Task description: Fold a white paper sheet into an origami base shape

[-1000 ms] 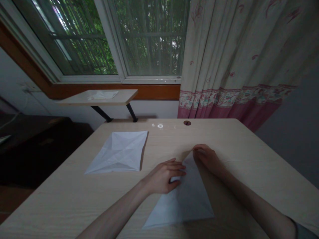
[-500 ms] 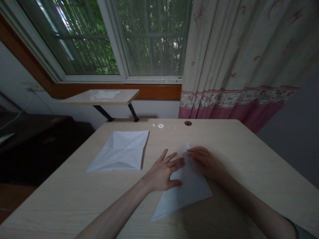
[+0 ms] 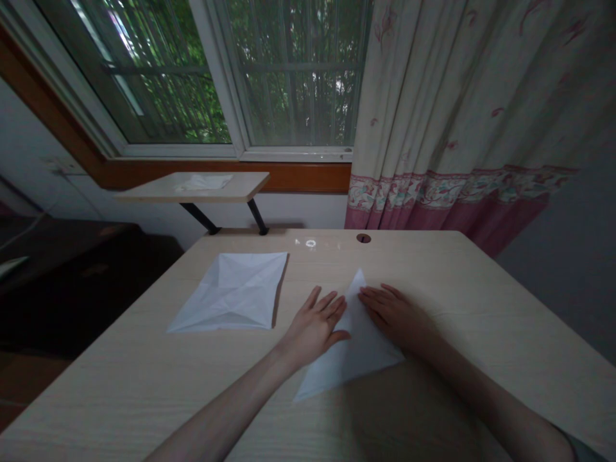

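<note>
A white sheet of paper folded into a triangle (image 3: 359,350) lies on the desk, its tip pointing away from me. Along its left edge my left hand (image 3: 315,327) rests flat with the fingers spread. My right hand (image 3: 397,317) lies on the right edge, fingers stretched out and their tips on the paper near the top point. Parts of both slanting edges are hidden under the hands. To the left is a second white paper (image 3: 235,292), spread out roughly square and marked with creases.
The wooden desk (image 3: 158,385) carries a small raised shelf (image 3: 158,186) at the back left, with a crumpled white paper (image 3: 206,182) on it. A round cable hole (image 3: 363,238) sits near the back edge. Behind are a window and a patterned curtain (image 3: 409,128).
The triangular paper has shifted slightly away from me, its lower edge now farther up the desk. My left hand has moved a little left, and my right hand has flattened out.
</note>
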The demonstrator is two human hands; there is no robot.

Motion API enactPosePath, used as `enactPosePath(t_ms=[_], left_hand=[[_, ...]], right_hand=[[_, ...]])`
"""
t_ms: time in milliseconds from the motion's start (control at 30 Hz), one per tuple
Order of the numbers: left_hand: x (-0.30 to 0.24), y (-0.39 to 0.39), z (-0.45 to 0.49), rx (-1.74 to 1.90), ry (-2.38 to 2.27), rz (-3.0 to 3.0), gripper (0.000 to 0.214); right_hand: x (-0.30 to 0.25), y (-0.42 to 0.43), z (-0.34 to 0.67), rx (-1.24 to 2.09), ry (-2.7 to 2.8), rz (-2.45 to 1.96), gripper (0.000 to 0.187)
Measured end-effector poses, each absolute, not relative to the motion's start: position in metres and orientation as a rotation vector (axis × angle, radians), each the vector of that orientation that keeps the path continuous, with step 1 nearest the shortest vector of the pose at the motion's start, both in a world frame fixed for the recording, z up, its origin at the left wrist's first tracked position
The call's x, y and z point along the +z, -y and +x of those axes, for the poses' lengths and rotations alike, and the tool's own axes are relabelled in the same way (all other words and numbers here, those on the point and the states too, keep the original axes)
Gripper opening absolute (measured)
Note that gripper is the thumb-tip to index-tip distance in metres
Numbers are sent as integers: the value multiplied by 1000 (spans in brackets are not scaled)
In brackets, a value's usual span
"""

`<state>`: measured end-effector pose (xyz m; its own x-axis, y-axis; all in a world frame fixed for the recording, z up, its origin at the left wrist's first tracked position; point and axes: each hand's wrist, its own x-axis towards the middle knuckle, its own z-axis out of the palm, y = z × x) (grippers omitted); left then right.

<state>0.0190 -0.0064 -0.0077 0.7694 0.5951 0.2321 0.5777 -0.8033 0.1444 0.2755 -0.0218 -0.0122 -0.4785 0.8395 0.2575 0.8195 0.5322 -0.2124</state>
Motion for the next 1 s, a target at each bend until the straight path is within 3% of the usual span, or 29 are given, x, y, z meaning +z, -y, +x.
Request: enactPosePath(t_ms=[167,333,500,1000], left_hand=[[-7,5,18,439,-963,2848,43],[-4,7,13,389,-851,2784,56],[-2,7,12,339,-820,2771,60],[3,4,11,386,-712,2754,49]], right_hand=[[-14,20,277,-7,2408,-1453,37],[-17,19,277,-97,2467,-1369,42],[-21,17,277,25,2514,-1218,46],[-28,12,278,60,2397,-1664,48]])
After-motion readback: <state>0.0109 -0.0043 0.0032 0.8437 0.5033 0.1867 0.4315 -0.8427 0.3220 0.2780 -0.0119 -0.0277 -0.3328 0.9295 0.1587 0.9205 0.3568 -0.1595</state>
